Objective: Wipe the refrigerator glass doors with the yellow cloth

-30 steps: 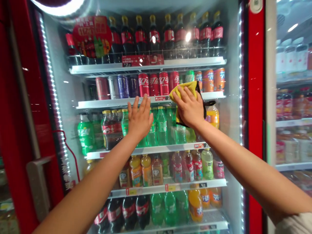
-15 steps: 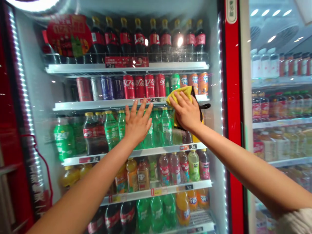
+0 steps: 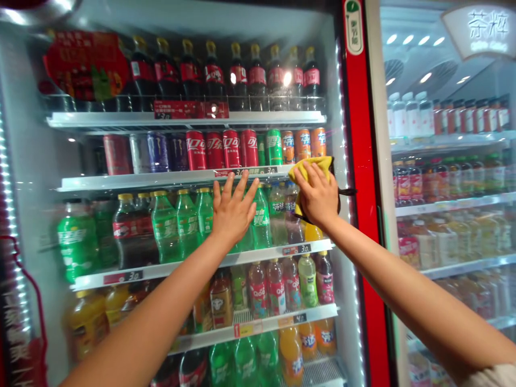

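Head cam: compared with a second ago, the right hand [image 3: 320, 196] has taken the yellow cloth [image 3: 324, 163] sideways over the glass door [image 3: 226, 24], from below the green can [image 3: 274, 148] to below the orange cans [image 3: 305, 143], so the patch it covers now is right near the red frame [image 3: 365, 134]. That hand's got hold of the cloth, fingers slightly apart over it. Left hand [image 3: 234, 212] shifted right too, fingers spread, nothing in it that I can see

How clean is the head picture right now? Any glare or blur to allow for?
Head view: bright glare spots over the top-row cola bottles; the round red sign is soft, its smaller print unreadable; the left hand, right hand and yellow cloth show fairly clearly, free of glare spots.
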A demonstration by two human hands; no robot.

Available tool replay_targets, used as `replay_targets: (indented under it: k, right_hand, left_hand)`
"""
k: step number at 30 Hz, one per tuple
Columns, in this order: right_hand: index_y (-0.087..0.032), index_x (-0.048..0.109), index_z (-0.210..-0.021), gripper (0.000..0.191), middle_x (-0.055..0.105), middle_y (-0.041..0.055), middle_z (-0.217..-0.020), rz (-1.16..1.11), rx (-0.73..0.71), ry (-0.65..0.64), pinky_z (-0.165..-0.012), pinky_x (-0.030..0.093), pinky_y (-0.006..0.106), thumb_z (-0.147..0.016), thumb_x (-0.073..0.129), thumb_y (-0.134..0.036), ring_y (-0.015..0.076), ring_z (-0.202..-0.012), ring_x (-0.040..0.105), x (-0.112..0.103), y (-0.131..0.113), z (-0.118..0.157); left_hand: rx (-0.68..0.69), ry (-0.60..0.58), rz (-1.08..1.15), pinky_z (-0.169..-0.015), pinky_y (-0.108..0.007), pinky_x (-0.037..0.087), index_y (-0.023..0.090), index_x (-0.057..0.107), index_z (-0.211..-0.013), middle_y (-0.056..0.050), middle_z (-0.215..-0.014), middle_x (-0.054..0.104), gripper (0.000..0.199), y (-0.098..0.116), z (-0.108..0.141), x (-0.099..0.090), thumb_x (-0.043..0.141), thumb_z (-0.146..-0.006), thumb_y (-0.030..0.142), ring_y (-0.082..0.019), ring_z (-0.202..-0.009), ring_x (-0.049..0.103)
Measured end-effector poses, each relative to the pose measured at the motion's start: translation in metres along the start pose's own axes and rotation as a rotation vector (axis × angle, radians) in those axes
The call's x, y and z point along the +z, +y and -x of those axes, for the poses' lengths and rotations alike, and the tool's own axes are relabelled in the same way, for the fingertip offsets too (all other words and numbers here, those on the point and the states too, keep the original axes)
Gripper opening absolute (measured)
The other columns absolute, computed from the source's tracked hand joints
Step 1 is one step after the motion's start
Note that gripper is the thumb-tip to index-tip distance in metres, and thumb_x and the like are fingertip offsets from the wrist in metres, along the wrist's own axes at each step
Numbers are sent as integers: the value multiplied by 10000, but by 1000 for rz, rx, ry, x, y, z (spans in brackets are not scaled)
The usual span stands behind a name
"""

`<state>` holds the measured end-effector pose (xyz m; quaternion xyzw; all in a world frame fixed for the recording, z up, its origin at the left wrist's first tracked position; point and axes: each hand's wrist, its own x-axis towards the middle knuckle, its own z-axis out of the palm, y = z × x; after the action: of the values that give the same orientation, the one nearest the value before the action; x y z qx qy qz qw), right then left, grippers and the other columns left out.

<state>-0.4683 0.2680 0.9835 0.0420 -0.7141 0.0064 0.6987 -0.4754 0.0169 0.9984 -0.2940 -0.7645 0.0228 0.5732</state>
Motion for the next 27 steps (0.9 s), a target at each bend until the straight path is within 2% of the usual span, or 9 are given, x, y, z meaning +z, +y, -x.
replay_targets:
  k: [4,7,11,14,17,19,21,23,27]
  right_hand:
    - [-354,458,-1536,558,418,16,-1643,-1,-127,-67,-1209,299,537,-990,458,-237,256,-1510,371,-2,8,-26]
    - [-329,413,-1564,577,379,41,-1664,9,-41,-50,-1200,300,554,-992,468,-293,279,-1523,343,-4,32,-38]
    - [-251,419,-1570,577,367,127,-1661,91,163,-37,-1162,323,587,-997,458,-307,334,-1518,342,-4,40,-1]
    - [-279,423,-1567,576,358,95,-1670,96,-3,-115,-1199,288,565,-993,462,-258,303,-1531,329,-6,33,18]
    - [-336,407,-1569,558,349,25,-1678,70,-151,-145,-1229,274,523,-1019,429,-243,248,-1538,326,-9,41,-4]
    - [-343,414,-1563,542,363,13,-1672,72,-148,-123,-1237,266,539,-1030,423,-247,251,-1530,342,-12,59,-28]
    - [-332,450,-1543,526,405,21,-1650,90,-114,-90,-1243,246,572,-1028,428,-230,271,-1517,364,-17,80,-39]
    - [-299,507,-1508,510,461,44,-1615,112,-66,-59,-1233,265,581,-1014,436,-193,292,-1495,398,-19,100,-29]
    - [-240,568,-1460,515,519,94,-1568,120,-7,-4,-1185,363,543,-975,441,-119,309,-1443,461,-19,125,23]
  left_hand:
    - [27,26,-10,-1286,-626,4,392,234,-1624,11,-1728,204,691,19,-16,6,511,-1001,277,-300,-1604,111]
    - [66,28,-20,-1285,-619,15,376,267,-1616,-1,-1725,215,670,28,-24,12,516,-1002,280,-293,-1605,113]
    - [96,57,-18,-1281,-637,12,377,220,-1630,-13,-1728,195,730,32,-22,19,551,-984,297,-306,-1605,108]
    - [96,83,-13,-1283,-637,54,359,246,-1628,-40,-1727,193,711,40,-25,25,549,-987,307,-316,-1597,150]
    - [101,114,0,-1288,-622,94,297,248,-1635,-76,-1715,237,699,54,-35,32,534,-998,320,-316,-1589,189]
    - [116,132,4,-1290,-618,102,274,243,-1636,-87,-1707,259,704,65,-43,36,535,-998,320,-314,-1589,191]
    - [145,136,1,-1289,-619,115,277,277,-1624,-87,-1706,263,691,77,-48,40,550,-991,316,-317,-1587,197]
    - [180,124,-5,-1288,-615,134,280,332,-1602,-84,-1705,267,659,88,-51,44,561,-984,305,-318,-1584,211]
    - [244,83,-12,-1287,-596,167,235,393,-1571,-96,-1685,318,591,110,-55,52,522,-997,289,-300,-1572,254]
